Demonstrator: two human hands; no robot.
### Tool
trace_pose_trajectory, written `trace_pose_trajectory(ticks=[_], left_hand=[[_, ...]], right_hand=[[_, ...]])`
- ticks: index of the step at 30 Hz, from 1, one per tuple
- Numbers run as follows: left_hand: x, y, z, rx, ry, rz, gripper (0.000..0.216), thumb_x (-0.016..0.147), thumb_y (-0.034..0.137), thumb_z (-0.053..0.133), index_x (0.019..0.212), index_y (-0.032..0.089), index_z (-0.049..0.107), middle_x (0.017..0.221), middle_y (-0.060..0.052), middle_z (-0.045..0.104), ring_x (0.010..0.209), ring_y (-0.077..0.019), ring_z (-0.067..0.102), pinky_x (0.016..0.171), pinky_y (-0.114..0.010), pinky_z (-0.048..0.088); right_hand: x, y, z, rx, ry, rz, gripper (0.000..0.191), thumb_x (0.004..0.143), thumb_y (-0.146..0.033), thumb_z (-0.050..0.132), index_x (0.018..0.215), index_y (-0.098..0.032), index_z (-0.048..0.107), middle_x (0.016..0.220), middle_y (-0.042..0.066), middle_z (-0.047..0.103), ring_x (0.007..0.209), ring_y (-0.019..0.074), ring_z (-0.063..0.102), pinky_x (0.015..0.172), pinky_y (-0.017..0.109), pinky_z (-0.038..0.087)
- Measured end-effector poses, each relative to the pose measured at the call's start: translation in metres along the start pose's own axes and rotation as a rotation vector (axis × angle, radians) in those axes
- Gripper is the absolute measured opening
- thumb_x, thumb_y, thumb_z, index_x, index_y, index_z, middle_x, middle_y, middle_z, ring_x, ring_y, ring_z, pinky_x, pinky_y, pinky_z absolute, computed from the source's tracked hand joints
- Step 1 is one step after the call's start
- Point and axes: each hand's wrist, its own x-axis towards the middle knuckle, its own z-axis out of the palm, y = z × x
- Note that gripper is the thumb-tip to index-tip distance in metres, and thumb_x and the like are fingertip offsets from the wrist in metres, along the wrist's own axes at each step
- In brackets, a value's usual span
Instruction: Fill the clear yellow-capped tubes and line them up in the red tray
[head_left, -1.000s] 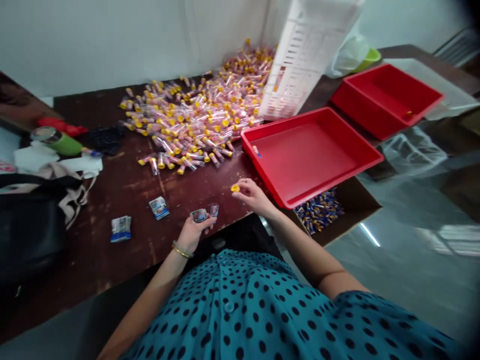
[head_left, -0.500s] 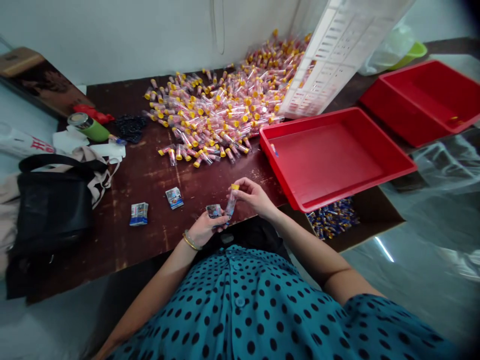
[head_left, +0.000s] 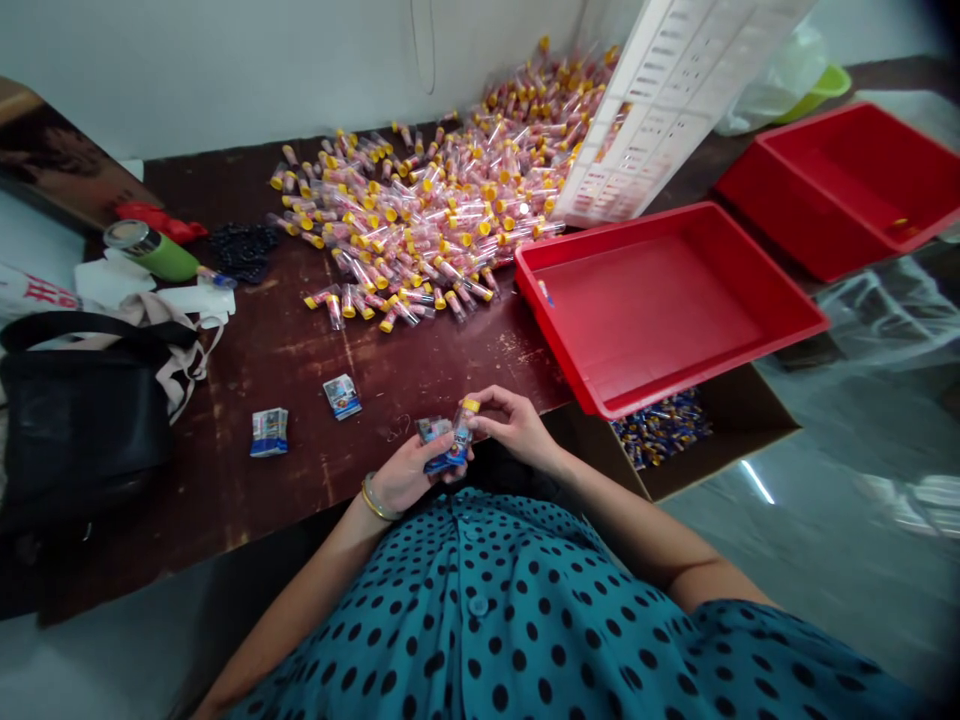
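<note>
My left hand (head_left: 409,468) is closed on a few small blue printed packets (head_left: 437,447), low in front of my shirt. Against them stands a clear tube with a yellow cap (head_left: 470,406), its body partly hidden by my fingers. My right hand (head_left: 517,428) pinches this tube near the cap. Left of my hands, a stack of blue packets (head_left: 343,396) lies on the brown table (head_left: 300,365), and a second packet stack (head_left: 269,432) lies further left. Beyond them spreads a heap of yellow-capped clear tubes (head_left: 435,215) with pink contents.
A red tray (head_left: 660,310) sits at the right, above a cardboard box (head_left: 739,430) holding many small blue pieces. Behind it stand a white slotted basket (head_left: 637,130) and another red bin (head_left: 847,190). A black bag (head_left: 82,420) and a green bottle (head_left: 161,252) are at left.
My right hand has come down slightly with the tube, whose cap now sits lower, close to the packets. More of the blue packet fronts now shows in my left hand. The view has shifted slightly.
</note>
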Motion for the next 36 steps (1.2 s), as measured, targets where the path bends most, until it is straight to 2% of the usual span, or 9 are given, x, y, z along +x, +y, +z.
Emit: trace_pose_trajectory(ticks=[7,12,22,25,28,30,31,33,36], left_hand=[[0.003,0.005,0.010,0.113,0.079,0.098,0.032,0.075,0.039,0.077,0.093,0.013,0.069,0.079,-0.007,0.070,0.059,-0.0120,0.059,0.049,-0.022,0.042],[0.004,0.006,0.011,0.131,0.078,0.111,0.032,0.075,0.038,0.078,0.095,0.013,0.071,0.077,-0.005,0.069,0.060,-0.0116,0.058,0.050,-0.021,0.041],[0.004,0.005,0.013,0.165,0.099,0.119,0.032,0.075,0.038,0.077,0.095,0.013,0.071,0.078,-0.006,0.069,0.062,-0.0123,0.057,0.050,-0.022,0.041],[0.004,0.005,0.013,0.165,0.119,0.108,0.034,0.073,0.039,0.078,0.094,0.013,0.071,0.078,-0.006,0.070,0.061,-0.0125,0.057,0.050,-0.021,0.040],[0.006,0.006,0.014,0.162,0.131,0.107,0.035,0.072,0.039,0.080,0.092,0.012,0.070,0.078,-0.006,0.069,0.061,-0.0125,0.058,0.049,-0.022,0.041],[0.007,0.007,0.015,0.152,0.141,0.115,0.035,0.072,0.040,0.080,0.092,0.012,0.070,0.074,-0.005,0.068,0.060,-0.0126,0.057,0.049,-0.022,0.041],[0.007,0.008,0.016,0.140,0.149,0.115,0.037,0.072,0.040,0.079,0.094,0.012,0.070,0.072,-0.004,0.067,0.059,-0.0123,0.057,0.050,-0.022,0.041],[0.009,0.010,0.017,0.102,0.173,0.111,0.042,0.075,0.042,0.077,0.105,0.014,0.069,0.071,-0.003,0.066,0.057,-0.0114,0.056,0.051,-0.023,0.042],[0.013,0.010,0.012,0.033,0.237,0.125,0.043,0.073,0.041,0.078,0.108,0.017,0.069,0.088,-0.006,0.070,0.064,-0.0127,0.059,0.052,-0.023,0.044]], right_hand=[[-0.002,-0.004,0.001,-0.182,0.050,-0.085,0.031,0.075,-0.042,0.076,0.095,-0.020,0.070,0.097,0.004,0.070,0.090,0.0183,0.067,0.088,0.036,0.054],[0.002,-0.006,-0.006,-0.374,0.047,-0.163,0.022,0.079,-0.039,0.075,0.092,-0.021,0.072,0.098,0.003,0.075,0.096,0.0198,0.069,0.114,0.047,0.029],[0.004,-0.006,-0.011,-0.370,0.019,-0.150,0.016,0.079,-0.035,0.075,0.090,-0.023,0.073,0.099,0.003,0.076,0.095,0.0198,0.070,0.114,0.048,0.025],[0.004,-0.003,-0.010,-0.304,0.020,-0.110,0.017,0.077,-0.036,0.076,0.087,-0.022,0.073,0.097,0.003,0.075,0.091,0.0190,0.069,0.111,0.047,0.032],[0.001,0.002,-0.003,-0.124,-0.013,-0.010,0.027,0.076,-0.042,0.076,0.091,-0.020,0.070,0.100,0.004,0.071,0.084,0.0178,0.068,0.088,0.039,0.053],[0.000,0.001,0.001,-0.011,-0.032,0.039,0.032,0.076,-0.043,0.075,0.097,-0.020,0.066,0.100,0.003,0.068,0.083,0.0169,0.067,0.076,0.032,0.056],[0.002,-0.001,-0.001,0.025,-0.023,0.034,0.033,0.077,-0.042,0.074,0.100,-0.021,0.064,0.099,0.003,0.067,0.086,0.0166,0.067,0.076,0.030,0.056],[0.012,-0.010,-0.016,0.061,0.040,-0.028,0.036,0.081,-0.041,0.071,0.110,-0.023,0.059,0.099,0.002,0.065,0.089,0.0161,0.067,0.081,0.030,0.055],[0.051,-0.038,-0.076,-0.048,0.229,-0.146,0.046,0.087,-0.043,0.061,0.128,-0.025,0.048,0.101,0.003,0.063,0.083,0.0147,0.068,0.078,0.031,0.056]])
